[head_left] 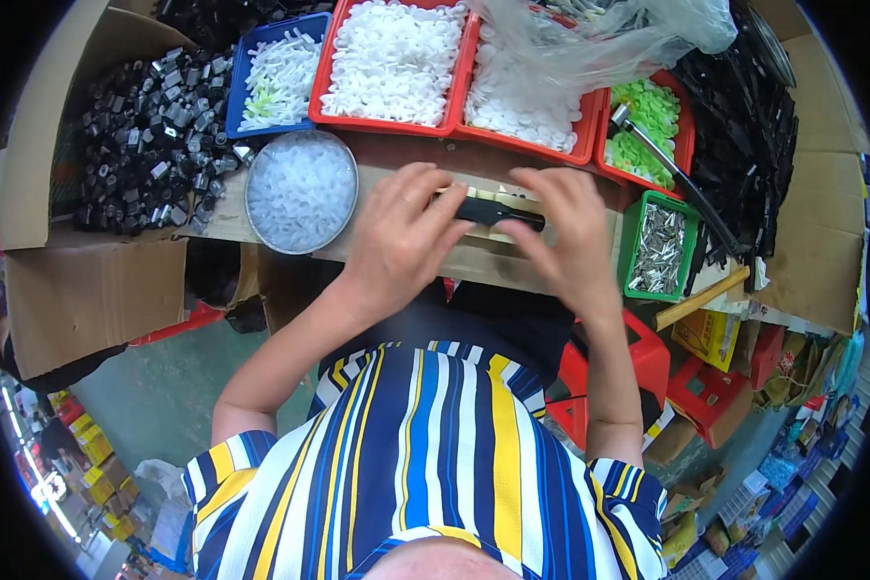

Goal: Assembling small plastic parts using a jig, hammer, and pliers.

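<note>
A slim black plastic part (496, 212) lies across a cream-coloured block (518, 200) at the middle of the bench's near edge. My left hand (401, 235) is closed, its thumb and fingertips pinching the part's left end. At the other end is my right hand (575, 237), slightly smeared, with thumb and fingers spread apart. The right thumb is next to the part's right tip; whether it touches cannot be told. Near my left hand stands a round metal bowl (352, 193) of small translucent pieces. A green tray (630, 275) of small metal pins is to the right of my right hand.
Red trays (454, 129) of white pieces line the back, beside a blue tray (232, 118) of white sticks. A red tray (689, 145) holds green pieces, with a metal-and-black rod (681, 179) across it. Black-and-silver parts (155, 145) fill the left; long black strips (744, 145) the right.
</note>
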Available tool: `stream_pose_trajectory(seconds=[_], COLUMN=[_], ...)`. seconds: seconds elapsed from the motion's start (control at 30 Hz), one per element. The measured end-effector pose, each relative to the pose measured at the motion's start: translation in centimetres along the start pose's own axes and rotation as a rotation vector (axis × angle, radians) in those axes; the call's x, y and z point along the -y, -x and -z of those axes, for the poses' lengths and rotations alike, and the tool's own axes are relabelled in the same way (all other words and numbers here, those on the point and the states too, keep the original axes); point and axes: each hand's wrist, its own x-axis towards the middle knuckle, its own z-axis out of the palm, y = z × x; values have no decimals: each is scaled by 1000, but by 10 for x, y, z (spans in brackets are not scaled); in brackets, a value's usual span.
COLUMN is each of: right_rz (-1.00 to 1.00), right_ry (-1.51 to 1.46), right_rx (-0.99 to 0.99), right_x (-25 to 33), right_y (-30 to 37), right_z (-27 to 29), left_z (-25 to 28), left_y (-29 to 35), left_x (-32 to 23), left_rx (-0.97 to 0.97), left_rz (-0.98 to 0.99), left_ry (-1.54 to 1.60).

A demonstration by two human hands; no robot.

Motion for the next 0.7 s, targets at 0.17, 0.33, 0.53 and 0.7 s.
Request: stream_pose_trajectory(seconds=[0.17, 0.33, 0.53, 0.7], right_rz=[-116, -251, -140, -227], right_ry=[396, 705, 685, 296], right_rx=[-256, -85, -103, -100], right_x=[-54, -110, -104, -35], right_y=[-8, -15, -15, 8], right_z=[56, 77, 89, 96], left_z=[-21, -42, -46, -49], left_y=[9, 19, 17, 21], left_x=[-16, -8, -1, 4], left_rx=[226, 258, 203, 161], left_rz=[-90, -128, -223, -258], left_ry=[-176, -236, -320, -367])
